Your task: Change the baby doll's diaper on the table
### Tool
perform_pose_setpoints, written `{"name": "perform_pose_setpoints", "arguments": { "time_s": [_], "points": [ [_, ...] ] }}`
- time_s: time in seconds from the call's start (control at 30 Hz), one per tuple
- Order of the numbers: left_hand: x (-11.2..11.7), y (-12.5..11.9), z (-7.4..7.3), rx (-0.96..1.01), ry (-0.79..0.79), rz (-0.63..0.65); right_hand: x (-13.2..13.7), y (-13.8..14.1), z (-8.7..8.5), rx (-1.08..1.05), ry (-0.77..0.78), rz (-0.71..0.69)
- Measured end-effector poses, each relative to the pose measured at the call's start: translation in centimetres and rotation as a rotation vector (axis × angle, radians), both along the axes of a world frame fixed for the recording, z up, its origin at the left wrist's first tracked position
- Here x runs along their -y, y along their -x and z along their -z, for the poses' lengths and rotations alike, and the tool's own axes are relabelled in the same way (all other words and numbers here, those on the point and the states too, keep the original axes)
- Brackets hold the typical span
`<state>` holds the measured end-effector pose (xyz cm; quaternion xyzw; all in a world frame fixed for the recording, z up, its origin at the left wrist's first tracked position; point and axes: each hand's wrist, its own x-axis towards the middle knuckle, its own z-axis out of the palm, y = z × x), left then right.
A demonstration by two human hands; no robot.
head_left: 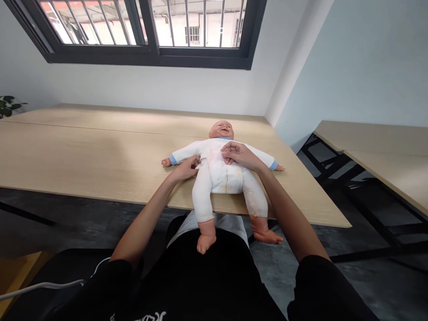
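A baby doll (223, 129) lies on its back at the table's near edge, arms spread and legs hanging over. It has a white top with blue cuffs, and a white diaper (228, 180) is around its hips. At the doll's hip on the left side of the view, my left hand (189, 168) pinches the white side edge of the diaper. My right hand (241, 156) rests over the doll's belly, by the diaper's upper front. Its fingers are curled together, and what they hold, if anything, is hidden.
The wooden table (83, 151) extends far to the left and ends to the right of the doll. Another table (384, 138) with black legs stands at the right. Behind is a wall with a barred window (200, 55). A white cable (43, 285) runs at lower left.
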<state>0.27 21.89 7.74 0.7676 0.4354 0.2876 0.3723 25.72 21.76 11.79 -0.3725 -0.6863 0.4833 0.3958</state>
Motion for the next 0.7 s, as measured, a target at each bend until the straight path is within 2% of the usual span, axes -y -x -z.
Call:
{"name": "perform_pose_setpoints", "arguments": {
  "time_s": [0.1, 0.27, 0.37, 0.53, 0.7],
  "points": [
    [0.3, 0.2, 0.2, 0.135, 0.075, 0.039, -0.2, 0.0, 0.2, -0.013, 0.014, 0.01],
    [0.7, 0.0, 0.8, 0.26, 0.148, 0.021, -0.3, 0.0, 0.2, -0.012, 0.008, 0.01],
    [0.8, -0.1, 1.0, 0.25, 0.05, -0.013, -0.3, 0.0, 0.2, -0.005, 0.004, 0.011],
    [0.4, -0.2, 1.4, 0.066, -0.237, -0.152, -0.4, 0.1, 0.2, -0.007, 0.014, 0.026],
    [0.1, 0.0, 2.2, -0.074, -0.333, -0.244, -0.4, 0.1, 0.3, -0.026, 0.041, 0.038]
  ]
}}
